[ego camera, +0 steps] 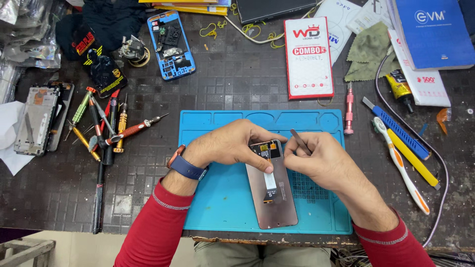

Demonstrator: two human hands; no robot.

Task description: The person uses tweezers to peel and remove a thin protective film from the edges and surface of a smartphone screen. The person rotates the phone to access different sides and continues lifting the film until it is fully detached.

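A phone display panel [275,193] lies back side up on the blue work mat [217,202], a flex strip running down its middle. My left hand [230,144] rests over the panel's top edge, thumb pressing on it near the connector. My right hand [321,160] holds a thin grey metal tool [299,141] between its fingers, the tip close to the panel's upper right corner. A blue watch [185,165] sits on my left wrist. Both sleeves are red.
Several screwdrivers [106,126] lie left of the mat. A blue phone frame [170,44] rests at the back; another opened phone [37,118] sits far left. A red-and-white box [308,57], pink driver [349,109], toothbrush [401,165], blue and yellow tools [401,133], cloth and glue tube lie right.
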